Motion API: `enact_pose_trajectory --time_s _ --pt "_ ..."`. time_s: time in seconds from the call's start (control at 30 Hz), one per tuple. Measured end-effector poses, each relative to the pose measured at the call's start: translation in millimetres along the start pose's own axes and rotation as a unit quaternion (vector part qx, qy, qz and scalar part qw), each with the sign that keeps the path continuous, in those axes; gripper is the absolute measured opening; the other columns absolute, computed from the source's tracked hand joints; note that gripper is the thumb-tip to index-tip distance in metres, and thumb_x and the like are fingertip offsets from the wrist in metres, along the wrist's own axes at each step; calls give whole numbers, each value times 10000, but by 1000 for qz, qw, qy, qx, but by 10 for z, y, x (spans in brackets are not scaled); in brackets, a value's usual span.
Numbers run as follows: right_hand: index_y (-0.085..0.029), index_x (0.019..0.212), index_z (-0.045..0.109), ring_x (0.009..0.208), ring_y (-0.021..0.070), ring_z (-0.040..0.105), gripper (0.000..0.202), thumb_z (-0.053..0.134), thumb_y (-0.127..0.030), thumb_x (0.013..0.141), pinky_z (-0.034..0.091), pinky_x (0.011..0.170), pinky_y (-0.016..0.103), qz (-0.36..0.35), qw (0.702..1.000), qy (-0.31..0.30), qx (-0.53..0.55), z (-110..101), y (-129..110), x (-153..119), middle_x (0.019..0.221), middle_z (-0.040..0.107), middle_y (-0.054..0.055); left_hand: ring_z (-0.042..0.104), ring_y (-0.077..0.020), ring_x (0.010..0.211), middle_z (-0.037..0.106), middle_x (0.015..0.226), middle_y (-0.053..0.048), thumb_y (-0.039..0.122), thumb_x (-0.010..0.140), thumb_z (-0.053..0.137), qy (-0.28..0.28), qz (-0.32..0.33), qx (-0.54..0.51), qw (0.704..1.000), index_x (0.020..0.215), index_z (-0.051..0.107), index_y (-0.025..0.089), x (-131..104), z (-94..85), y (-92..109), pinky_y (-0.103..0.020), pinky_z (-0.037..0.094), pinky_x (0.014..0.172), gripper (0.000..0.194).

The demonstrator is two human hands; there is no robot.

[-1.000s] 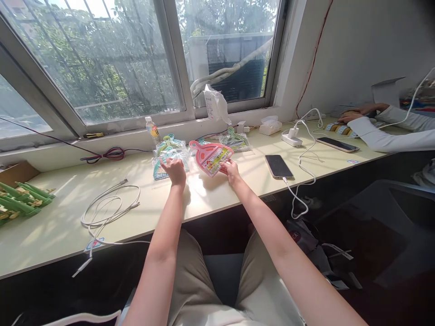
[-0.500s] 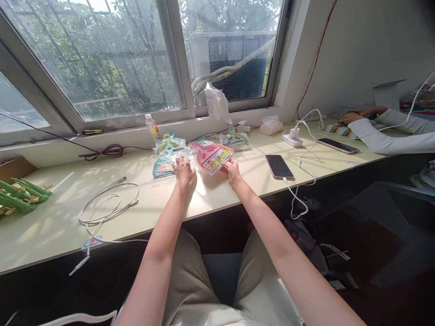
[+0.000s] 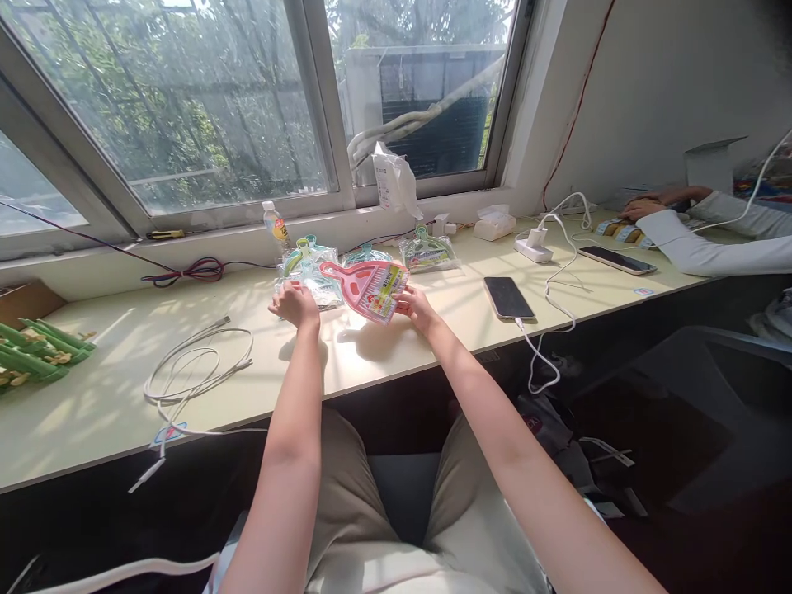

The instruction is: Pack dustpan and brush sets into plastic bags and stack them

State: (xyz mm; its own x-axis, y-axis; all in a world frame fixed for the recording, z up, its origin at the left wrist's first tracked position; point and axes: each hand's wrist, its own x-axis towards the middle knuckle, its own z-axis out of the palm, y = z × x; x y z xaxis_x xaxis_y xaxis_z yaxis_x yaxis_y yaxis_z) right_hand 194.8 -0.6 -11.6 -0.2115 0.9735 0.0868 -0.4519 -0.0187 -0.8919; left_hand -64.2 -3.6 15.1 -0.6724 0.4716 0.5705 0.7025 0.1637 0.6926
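Sunlit table (image 3: 92,412), right hand (image 3: 417,308) gripping pink dustpan (image 3: 366,289), left hand (image 3: 298,305) curled, hold unclear, packet (image 3: 322,292) behind partly hidden.

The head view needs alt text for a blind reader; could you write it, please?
Right hand holding a pink plastic dustpan with a printed label above a pale yellow table by a grey-framed window; left hand near green and teal dustpans in clear wrapping.

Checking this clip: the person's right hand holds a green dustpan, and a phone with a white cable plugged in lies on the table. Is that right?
Not quite: the dustpan in the right hand is pink, as the head view shows. The phone with the white cable does lie on the table.
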Motion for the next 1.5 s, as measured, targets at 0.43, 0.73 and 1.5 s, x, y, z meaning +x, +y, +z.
enact_pose_trajectory --time_s 0.43,0.73,1.5 --pt "-192 966 637 736 203 739 280 709 -90 715 647 869 424 -12 1000 14 -14 41 -27 -55 841 765 36 440 -372 1366 649 1272 -163 213 948 488 -93 170 -43 980 1131 695 223 -252 -57 216 -607 108 1236 276" --pt "-211 951 604 708 203 731 293 726 -89 715 657 853 453 -37 997 58 -44 3 42 7 799 747 10 352 -398 1442 611 1350 -181 195 941 483 -75 141 -70 985 1137 708 214 -235 -108 223 -685 107 1206 300" --pt "-214 938 587 728 170 723 295 741 -77 728 674 807 381 -57 991 116 17 -41 24 79 821 745 -2 505 -312 1358 642 1361 -88 337 897 720 -99 192 -225 950 998 788 252 -251 197 262 -506 278 1223 149"
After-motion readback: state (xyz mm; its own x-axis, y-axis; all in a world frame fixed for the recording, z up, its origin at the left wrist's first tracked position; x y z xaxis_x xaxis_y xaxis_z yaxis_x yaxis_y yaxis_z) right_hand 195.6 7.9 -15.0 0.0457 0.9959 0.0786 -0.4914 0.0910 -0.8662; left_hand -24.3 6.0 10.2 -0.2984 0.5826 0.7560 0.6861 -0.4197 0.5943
